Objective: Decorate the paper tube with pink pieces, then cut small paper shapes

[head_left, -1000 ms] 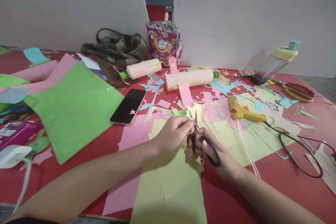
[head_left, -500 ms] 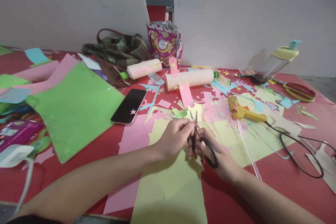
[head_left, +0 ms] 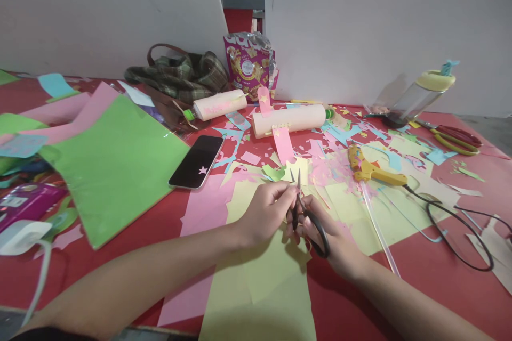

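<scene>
Red bench: a red-topped surface (head_left: 148,218) strewn with paper scraps, pale panels (head_left: 380,21) standing behind it.
Scissors: small, dark-handled scissors (head_left: 321,230) at the near middle, above the yellow paper (head_left: 272,272); slim grey blades point away from the person, parted in a narrow V, and one rounded black loop shows clearly at the right.
Right hand: the right hand (head_left: 336,245) is closed around the handles, fingers curled at the loops.
Left hand: the left hand (head_left: 266,210) has thumb and fingers pinched together right at the blades; from here I cannot tell what, if anything, sits between them.
Pink sheet: a pink sheet (head_left: 188,282) lies partly under the yellow paper, along its left edge.
Phone: a dark-screened phone (head_left: 196,162) lies left of the hands, a pink star (head_left: 202,170) on its glass.
Glue gun: a yellow glue gun (head_left: 376,173) lies to the right, its black cord looping.
Roll: a pale roll (head_left: 296,120) with pink strips lies beyond the blades.
</scene>
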The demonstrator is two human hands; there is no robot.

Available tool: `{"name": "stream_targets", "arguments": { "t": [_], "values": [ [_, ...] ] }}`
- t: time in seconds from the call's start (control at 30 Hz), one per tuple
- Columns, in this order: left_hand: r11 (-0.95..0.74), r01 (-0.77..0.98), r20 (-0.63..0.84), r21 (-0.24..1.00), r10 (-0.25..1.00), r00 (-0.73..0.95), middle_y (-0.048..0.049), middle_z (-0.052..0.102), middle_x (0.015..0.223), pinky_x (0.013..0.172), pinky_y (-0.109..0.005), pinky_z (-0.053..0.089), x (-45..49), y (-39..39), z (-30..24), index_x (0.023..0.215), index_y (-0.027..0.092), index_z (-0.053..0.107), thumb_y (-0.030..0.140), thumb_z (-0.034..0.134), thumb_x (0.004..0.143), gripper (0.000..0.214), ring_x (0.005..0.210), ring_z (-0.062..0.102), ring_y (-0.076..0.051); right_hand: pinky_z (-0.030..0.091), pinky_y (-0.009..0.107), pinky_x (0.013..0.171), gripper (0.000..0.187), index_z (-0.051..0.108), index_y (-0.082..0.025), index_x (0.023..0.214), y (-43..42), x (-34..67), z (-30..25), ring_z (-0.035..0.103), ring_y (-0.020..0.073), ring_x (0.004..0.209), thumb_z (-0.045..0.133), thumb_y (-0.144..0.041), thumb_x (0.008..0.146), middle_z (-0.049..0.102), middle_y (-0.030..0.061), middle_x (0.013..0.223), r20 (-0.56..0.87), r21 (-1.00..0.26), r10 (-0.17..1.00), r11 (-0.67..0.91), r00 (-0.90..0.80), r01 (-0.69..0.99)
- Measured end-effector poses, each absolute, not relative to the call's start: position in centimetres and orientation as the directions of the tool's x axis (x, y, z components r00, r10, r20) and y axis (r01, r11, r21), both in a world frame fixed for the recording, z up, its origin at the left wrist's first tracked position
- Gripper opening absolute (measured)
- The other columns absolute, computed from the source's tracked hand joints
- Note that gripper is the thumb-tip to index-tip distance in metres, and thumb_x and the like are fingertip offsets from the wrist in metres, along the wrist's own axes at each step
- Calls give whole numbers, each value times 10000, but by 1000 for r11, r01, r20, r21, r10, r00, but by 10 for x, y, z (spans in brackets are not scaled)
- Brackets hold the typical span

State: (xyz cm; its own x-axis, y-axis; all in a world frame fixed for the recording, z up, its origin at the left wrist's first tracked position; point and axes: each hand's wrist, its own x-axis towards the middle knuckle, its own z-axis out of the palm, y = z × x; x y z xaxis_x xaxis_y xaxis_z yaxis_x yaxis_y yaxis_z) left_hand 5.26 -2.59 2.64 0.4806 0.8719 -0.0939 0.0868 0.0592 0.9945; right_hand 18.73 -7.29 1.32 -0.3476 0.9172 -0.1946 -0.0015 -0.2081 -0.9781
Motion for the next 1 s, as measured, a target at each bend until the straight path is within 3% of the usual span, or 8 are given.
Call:
{"name": "stream_targets", "arguments": {
  "t": [0.7, 1.0],
  "values": [
    [189, 11, -167, 982, 837, 521, 49, 421, 457, 413, -206, 356, 54, -28, 25, 549, 162, 359, 295, 344, 811, 294, 393, 452, -72, 346, 234, 551, 227, 372, -219, 863, -75, 190, 5, 445, 120, 661, 394, -437, 806, 455, 12, 773, -151, -976, 915, -199, -374, -92],
    [171, -1, -143, 985, 826, 545, 61, 406, 425, 381, -204, 332, 53, -27, 25, 532, 164, 350, 294, 343, 816, 313, 347, 456, -73, 359, 222, 541, 185, 382, -212, 837, -74, 190, 12, 435, 98, 586, 385, -397, 823, 467, -11, 702, -154, -986, 921, -168, -358, -8]
  ]
}}
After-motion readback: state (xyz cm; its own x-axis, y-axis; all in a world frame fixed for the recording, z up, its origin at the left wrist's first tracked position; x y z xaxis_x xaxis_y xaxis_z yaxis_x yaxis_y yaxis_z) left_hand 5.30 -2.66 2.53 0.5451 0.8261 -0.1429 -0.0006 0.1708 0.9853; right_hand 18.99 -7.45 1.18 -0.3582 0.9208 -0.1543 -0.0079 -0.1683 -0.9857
